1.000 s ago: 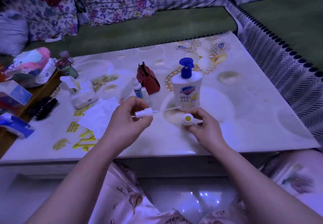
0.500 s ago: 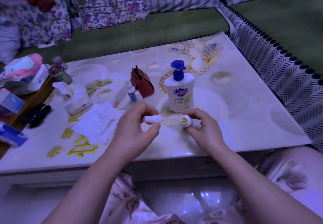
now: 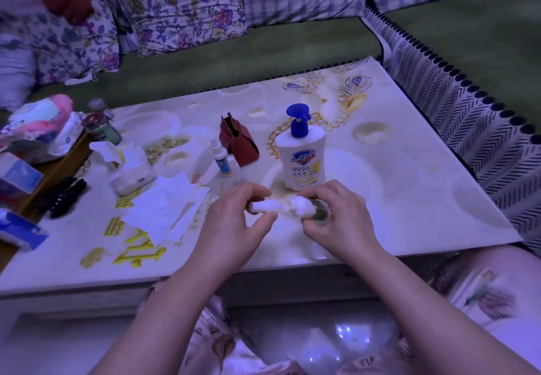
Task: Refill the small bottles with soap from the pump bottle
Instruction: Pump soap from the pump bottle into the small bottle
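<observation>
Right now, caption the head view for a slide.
Left hand holds a pump cap at the small bottle in the right hand, soap bottle behind.

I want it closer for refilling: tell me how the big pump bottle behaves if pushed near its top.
The pump bottle stands upright and tall for its base, so a push near the blue pump head would probably tip it. The table looks glossy, so a low push should slide it. Its opaque wall hides the fill, so weight is uncertain.
</observation>
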